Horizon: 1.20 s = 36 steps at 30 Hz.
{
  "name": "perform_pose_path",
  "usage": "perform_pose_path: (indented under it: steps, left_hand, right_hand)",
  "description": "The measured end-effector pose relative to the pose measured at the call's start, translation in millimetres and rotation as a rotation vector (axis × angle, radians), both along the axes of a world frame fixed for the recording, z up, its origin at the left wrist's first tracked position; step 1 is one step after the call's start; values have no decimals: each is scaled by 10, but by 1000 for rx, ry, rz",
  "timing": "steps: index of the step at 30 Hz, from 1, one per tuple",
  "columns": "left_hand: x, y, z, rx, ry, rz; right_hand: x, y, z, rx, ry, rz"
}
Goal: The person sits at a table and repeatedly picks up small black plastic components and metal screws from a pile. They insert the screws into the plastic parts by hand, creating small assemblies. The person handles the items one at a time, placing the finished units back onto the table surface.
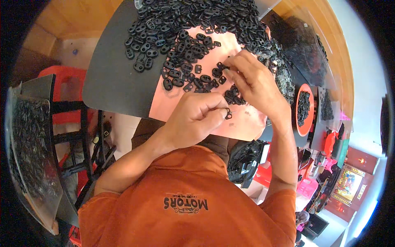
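Between the thumb and forefinger of my left hand (196, 117) is a small black two-hole plastic piece (228, 115), held over the near part of a pink sheet (242, 127). My right hand (255, 80) is closed in a pinch a little farther off and to the right. At its fingertips shows another small black plastic piece (222, 66), partly hidden by the fingers. Scattered pieces (198, 82) lie on the sheet just beyond my left hand. A small cluster of black pieces (233, 98) sits between the two hands.
A large heap of oval two-hole black pieces (185, 20) covers the far part of the dark table (119, 82). Clear pieces (284, 78) lie right of my right hand. An orange tray (301, 128) holds more black parts. A red chair (66, 84) stands at left.
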<state>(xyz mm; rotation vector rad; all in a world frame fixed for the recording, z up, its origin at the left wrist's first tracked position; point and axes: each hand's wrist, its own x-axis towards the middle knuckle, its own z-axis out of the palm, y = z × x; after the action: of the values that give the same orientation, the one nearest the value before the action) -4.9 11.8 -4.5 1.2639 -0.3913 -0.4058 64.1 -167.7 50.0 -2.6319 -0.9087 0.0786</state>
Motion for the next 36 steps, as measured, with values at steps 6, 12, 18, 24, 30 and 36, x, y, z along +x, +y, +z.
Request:
perform_pose_path:
  steps: [6,12,18,24,30,36]
  left_hand:
    - [-7,-3,-15,20,-38,26]
    - [0,-6,-31,-2,-86,35]
    - [-5,10,19,-12,54,22]
    - [10,-13,-14,-99,102,50]
    - [42,-15,26,-100,107,71]
    - [43,-36,54,-61,112,89]
  right_hand:
    - [7,151,-78,-68,72,-30]
    - [51,100,-95,44,119,-8]
    - [-11,-32,-8,380,457,-216]
    - [-112,-152,78,589,730,-319]
    - [-207,-177,148,643,830,-296]
    - [-256,-195,148,667,809,-278]
